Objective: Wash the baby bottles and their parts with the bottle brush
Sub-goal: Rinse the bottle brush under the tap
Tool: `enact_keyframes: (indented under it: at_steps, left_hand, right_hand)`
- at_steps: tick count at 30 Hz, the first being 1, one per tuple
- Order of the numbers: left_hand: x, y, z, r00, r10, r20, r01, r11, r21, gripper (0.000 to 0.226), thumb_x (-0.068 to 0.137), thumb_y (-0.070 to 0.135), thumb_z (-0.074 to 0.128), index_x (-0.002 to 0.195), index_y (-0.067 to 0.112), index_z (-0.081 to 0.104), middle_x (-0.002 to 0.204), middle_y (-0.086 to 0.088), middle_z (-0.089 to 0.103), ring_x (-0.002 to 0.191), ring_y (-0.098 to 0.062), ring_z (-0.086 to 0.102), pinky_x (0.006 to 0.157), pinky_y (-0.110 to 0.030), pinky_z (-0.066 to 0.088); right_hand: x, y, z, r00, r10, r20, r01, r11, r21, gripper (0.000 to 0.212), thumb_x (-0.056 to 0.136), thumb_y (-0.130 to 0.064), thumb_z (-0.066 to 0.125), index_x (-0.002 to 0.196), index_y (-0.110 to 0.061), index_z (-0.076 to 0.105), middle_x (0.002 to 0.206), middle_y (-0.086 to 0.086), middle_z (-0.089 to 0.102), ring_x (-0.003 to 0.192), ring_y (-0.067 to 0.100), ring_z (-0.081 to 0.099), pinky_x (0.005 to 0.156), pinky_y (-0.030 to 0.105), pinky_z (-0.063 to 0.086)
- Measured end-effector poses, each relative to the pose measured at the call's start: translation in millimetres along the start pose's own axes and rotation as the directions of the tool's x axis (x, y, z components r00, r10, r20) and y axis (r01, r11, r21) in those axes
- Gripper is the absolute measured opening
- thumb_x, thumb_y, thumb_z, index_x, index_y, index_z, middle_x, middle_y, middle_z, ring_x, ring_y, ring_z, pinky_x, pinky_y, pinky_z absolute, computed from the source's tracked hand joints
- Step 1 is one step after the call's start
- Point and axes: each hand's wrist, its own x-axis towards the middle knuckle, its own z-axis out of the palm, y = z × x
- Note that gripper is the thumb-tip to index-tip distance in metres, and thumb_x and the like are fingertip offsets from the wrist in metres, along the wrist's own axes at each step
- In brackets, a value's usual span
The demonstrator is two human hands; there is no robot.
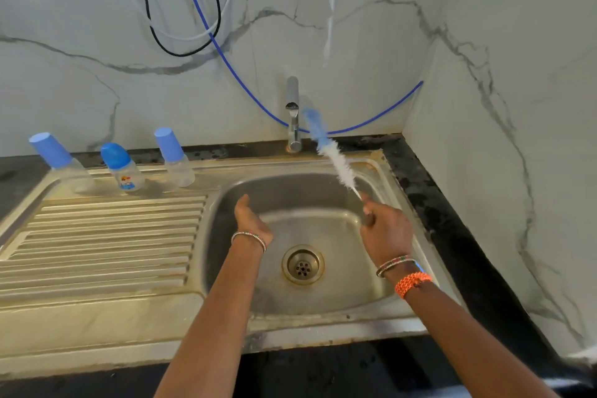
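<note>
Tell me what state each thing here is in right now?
Left bottle: capped, upright.
Middle bottle: capped, upright.
Right bottle: capped, upright.
Tap: no water seen running.
Bottle brush: held up, blurred.
Right hand: gripping the brush handle.
Left hand: open, holding nothing.
Sink: holds no bottles.

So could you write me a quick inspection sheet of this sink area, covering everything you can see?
Surface: steel sink with a ribbed drainboard on the left and stained, rusty rims; basin holds only the drain.
Job's things: three baby bottles with blue caps stand capped along the drainboard's back edge: left bottle, middle bottle, right bottle. Bottle brush raised beside the tap; no water seen running.
Clutter: nothing seen.
Hands: right hand grips the brush handle; left hand open over the basin, holding nothing.
Cables: black, white and blue lines hang on the wall.
Surroundings: marble-look walls, dark countertop.
</note>
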Motion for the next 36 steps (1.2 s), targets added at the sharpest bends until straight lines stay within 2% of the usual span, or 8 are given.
enact_keyframes:
  at_steps: [3, 7, 11, 14, 18, 24, 30, 36]
  left_hand:
    - [-3, -1, 0, 0.995, 0.058, -0.079, -0.03, 0.946, 0.322, 0.01, 0.093, 0.026, 0.048, 0.098, 0.018, 0.052, 0.082, -0.004, 0.045, 0.072, -0.022, 0.044, 0.061, -0.031, 0.034]
    - [14, -2, -3, 0.889, 0.422, -0.175, -0.272, 0.797, 0.54, 0.027, 0.083, -0.002, 0.055, 0.067, 0.017, 0.044, 0.071, -0.007, 0.048, 0.081, -0.024, 0.05, 0.071, -0.033, 0.047]
    - [13, -3, -2, 0.858, 0.512, 0.038, -0.324, 0.482, 0.814, 0.045, 0.081, 0.01, 0.068, 0.122, 0.018, 0.053, 0.121, -0.012, 0.055, 0.122, -0.033, 0.049, 0.106, -0.047, 0.038]
    - [17, -4, -1, 0.922, 0.374, 0.104, -0.14, 0.069, 0.988, 0.106, 0.081, 0.038, 0.07, 0.15, 0.032, -0.009, 0.157, -0.014, -0.015, 0.143, -0.039, -0.015, 0.112, -0.06, 0.003]
    - [23, -6, 3, 0.785, 0.596, 0.169, -0.245, 0.049, 0.968, 0.102, 0.081, 0.03, 0.067, 0.15, 0.034, -0.009, 0.157, -0.01, -0.019, 0.142, -0.035, -0.021, 0.112, -0.059, -0.002]
    - [48, -1, 9, 0.588, 0.714, 0.38, -0.305, -0.239, 0.922, 0.092, 0.079, 0.018, 0.063, 0.151, 0.032, 0.007, 0.159, -0.008, -0.012, 0.142, -0.028, -0.023, 0.113, -0.054, -0.01]
    - [97, 17, 26, 0.621, 0.596, 0.51, -0.25, -0.466, 0.849, 0.089, 0.079, 0.021, 0.061, 0.151, 0.032, 0.009, 0.159, -0.007, -0.009, 0.141, -0.028, -0.023, 0.111, -0.053, -0.015]
    - [138, 27, 40, 0.726, 0.529, 0.439, -0.194, -0.455, 0.869, 0.09, 0.083, 0.027, 0.057, 0.15, 0.035, -0.002, 0.159, -0.006, -0.012, 0.144, -0.03, -0.02, 0.111, -0.058, -0.009]
  right_hand:
    - [1, 0, 0, 0.976, -0.055, 0.212, 0.116, 0.951, -0.288, 0.043, 0.087, -0.019, 0.049, 0.126, -0.033, 0.059, 0.112, 0.008, 0.065, 0.103, 0.031, 0.06, 0.084, 0.034, 0.045]
    - [15, -1, -3, 0.979, -0.041, 0.201, 0.11, 0.933, -0.343, 0.043, 0.087, -0.021, 0.048, 0.126, -0.037, 0.057, 0.112, 0.005, 0.064, 0.103, 0.029, 0.06, 0.082, 0.033, 0.044]
    - [30, 2, 10, 0.973, -0.087, 0.214, 0.174, 0.887, -0.428, 0.04, 0.082, -0.022, 0.049, 0.117, -0.037, 0.063, 0.103, -0.003, 0.068, 0.098, 0.02, 0.061, 0.095, 0.035, 0.03]
    - [37, 7, 23, 0.967, -0.121, 0.223, 0.206, 0.89, -0.408, 0.03, 0.081, -0.019, 0.052, 0.104, -0.032, 0.067, 0.091, -0.004, 0.07, 0.092, 0.018, 0.064, 0.107, 0.041, 0.01]
    - [70, -3, 46, 0.978, -0.152, 0.14, 0.185, 0.948, -0.259, 0.02, 0.086, -0.015, 0.052, 0.089, -0.029, 0.066, 0.08, -0.003, 0.068, 0.09, 0.019, 0.062, 0.107, 0.044, 0.009]
    - [160, -23, 113, 0.995, -0.07, 0.071, 0.068, 0.997, 0.027, 0.021, 0.084, -0.014, 0.058, 0.079, -0.027, 0.073, 0.083, -0.002, 0.069, 0.098, 0.024, 0.054, 0.098, 0.04, 0.014]
    - [221, -30, 168, 0.991, -0.005, 0.137, -0.001, 0.999, 0.044, 0.014, 0.086, -0.025, 0.062, 0.09, -0.028, 0.075, 0.101, -0.003, 0.067, 0.106, 0.024, 0.046, 0.096, 0.041, 0.02]
    - [244, -48, 191, 0.99, -0.109, 0.089, 0.094, 0.982, 0.163, 0.004, 0.08, -0.021, 0.067, 0.083, -0.021, 0.065, 0.084, -0.004, 0.068, 0.102, 0.023, 0.047, 0.088, 0.035, 0.017]
